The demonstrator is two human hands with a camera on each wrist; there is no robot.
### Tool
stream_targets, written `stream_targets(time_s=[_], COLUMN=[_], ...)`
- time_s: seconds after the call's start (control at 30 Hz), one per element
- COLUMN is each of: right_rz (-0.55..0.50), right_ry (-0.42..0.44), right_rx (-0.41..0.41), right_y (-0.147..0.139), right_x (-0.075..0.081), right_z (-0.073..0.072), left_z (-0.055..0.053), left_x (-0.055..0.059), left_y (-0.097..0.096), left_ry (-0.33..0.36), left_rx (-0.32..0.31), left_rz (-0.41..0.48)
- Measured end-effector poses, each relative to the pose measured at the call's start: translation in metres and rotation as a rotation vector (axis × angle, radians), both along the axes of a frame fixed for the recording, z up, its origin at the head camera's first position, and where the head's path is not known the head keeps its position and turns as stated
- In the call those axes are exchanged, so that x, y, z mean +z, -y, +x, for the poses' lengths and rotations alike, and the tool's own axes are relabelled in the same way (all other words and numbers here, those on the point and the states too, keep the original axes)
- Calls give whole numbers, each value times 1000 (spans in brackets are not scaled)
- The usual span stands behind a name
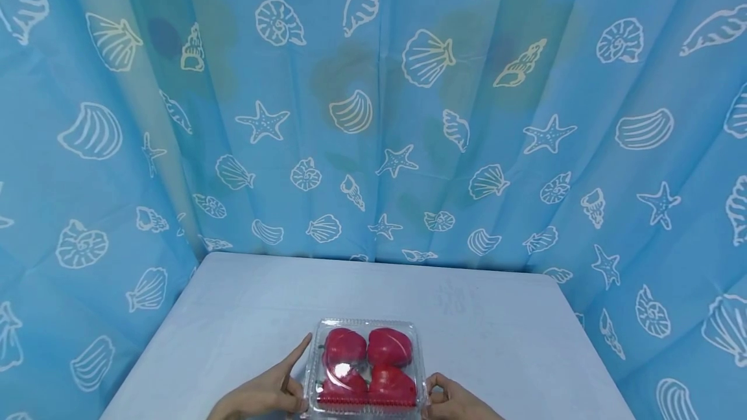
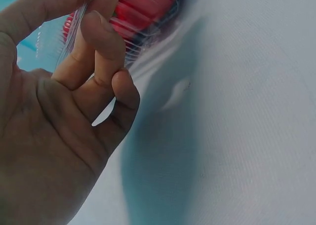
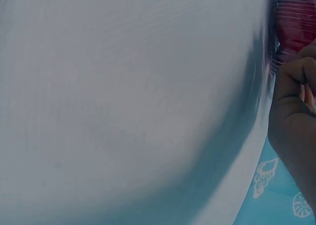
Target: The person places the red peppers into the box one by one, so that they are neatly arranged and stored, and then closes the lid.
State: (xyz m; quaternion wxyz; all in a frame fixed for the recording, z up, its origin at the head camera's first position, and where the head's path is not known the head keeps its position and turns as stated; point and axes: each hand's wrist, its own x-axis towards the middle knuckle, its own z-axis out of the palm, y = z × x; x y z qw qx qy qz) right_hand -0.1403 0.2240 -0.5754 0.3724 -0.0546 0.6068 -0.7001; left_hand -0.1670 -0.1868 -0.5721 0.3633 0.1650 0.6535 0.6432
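A clear plastic clamshell box [image 1: 367, 323] with several red bell peppers [image 1: 390, 347] inside sits at the near middle of the table. Its lid lies over the peppers. My left hand [image 1: 262, 393] pinches the box's left rim near the front corner, its index finger stretched out along the side. In the left wrist view, thumb and fingers of the left hand [image 2: 54, 121] meet at the thin plastic edge. At the opposite side, my right hand [image 1: 458, 400] pinches the right rim with curled fingers. The right wrist view shows the right hand [image 3: 294, 106] beside the ribbed box wall.
A white cloth covers the table [image 1: 513, 323], which stretches beyond the box to the back and both sides. Blue curtains [image 1: 373, 115] printed with white seashells and starfish hang behind the table and along its left and right edges.
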Motion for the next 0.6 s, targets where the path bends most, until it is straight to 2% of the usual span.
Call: stream_targets(time_s=[0.2,0.43,0.6], right_rz=[-48,63,58], right_ry=[19,15,33], right_rx=[-30,25,46], right_y=[1,-4,-11], right_x=[3,7,6], right_z=[-1,6,7], left_z=[-1,-5,-8], left_x=[0,4,5], left_y=[-1,1,4], left_ry=[-15,-60,-76], left_rx=[-2,-31,-64], left_rz=[-12,-29,-38])
